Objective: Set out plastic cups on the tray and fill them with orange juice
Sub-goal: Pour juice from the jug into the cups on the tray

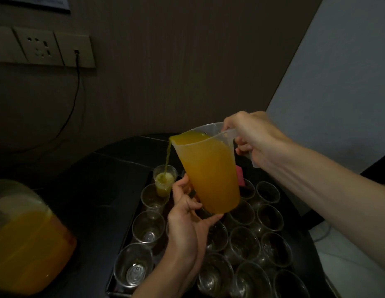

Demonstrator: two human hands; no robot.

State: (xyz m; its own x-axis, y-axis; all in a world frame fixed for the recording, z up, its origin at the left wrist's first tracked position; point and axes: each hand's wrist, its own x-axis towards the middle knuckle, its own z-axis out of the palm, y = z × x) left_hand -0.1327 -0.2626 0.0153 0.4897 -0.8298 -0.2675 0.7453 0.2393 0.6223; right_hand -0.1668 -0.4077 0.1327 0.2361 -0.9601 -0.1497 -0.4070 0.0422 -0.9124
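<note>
The right hand (255,136) is gripping the handle of the translucent plastic jug (208,168) of orange juice, while the left hand (187,214) is cupping its base with curled fingers, pouring into the far-left clear plastic cup (164,179) on the dark metal tray (114,291). Next is likely levelling the jug, then shifting to the neighbouring empty cup (154,197).

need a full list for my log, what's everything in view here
jug: one, translucent, full of orange juice, tilted over the tray and pouring
cup being filled: one, clear, tray's far left corner
empty cups: over a dozen seen, clear, in rows on the tray; more may be hidden behind the jug and hands
tray: one, dark, on the table
large container: one, clear with orange juice, near left
socket panel: one, grey, wall upper left
cable: one, black, hanging from the panel
pink object: one, behind the jug, unclear what
table: one, black
left hand: grip under the jug's base
right hand: grip round the jug's handle
</note>
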